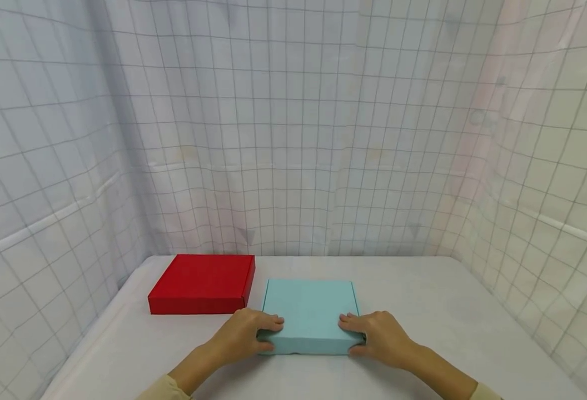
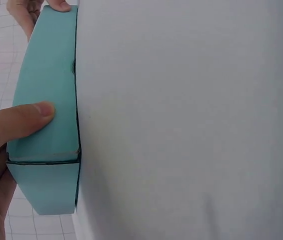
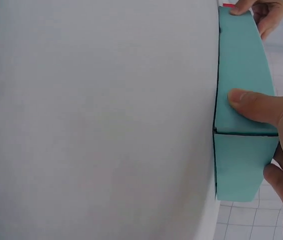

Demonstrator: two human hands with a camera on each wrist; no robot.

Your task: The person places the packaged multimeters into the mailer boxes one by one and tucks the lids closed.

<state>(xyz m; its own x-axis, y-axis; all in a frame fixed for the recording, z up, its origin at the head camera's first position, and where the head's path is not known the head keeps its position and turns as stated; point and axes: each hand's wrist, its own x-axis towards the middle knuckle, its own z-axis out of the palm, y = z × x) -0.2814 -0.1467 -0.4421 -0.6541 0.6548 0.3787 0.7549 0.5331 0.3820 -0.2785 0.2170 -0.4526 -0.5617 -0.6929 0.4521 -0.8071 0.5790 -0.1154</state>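
A flat light blue cardboard box (image 1: 308, 305) lies on the white table, its lid down. At its near left corner my left hand (image 1: 245, 333) grips it, fingers on the top and thumb (image 2: 36, 114) against the front face. My right hand (image 1: 386, 339) holds the near right corner in the same way, its thumb (image 3: 246, 102) pressed on the front side. Both wrist views show the box's front face and one end, with the opposite hand at the far end.
To the left and farther back, a closed red box (image 1: 203, 280) lies on the table (image 1: 413, 300). White curtains with a grid pattern (image 1: 293, 139) hang behind the table and along both sides.
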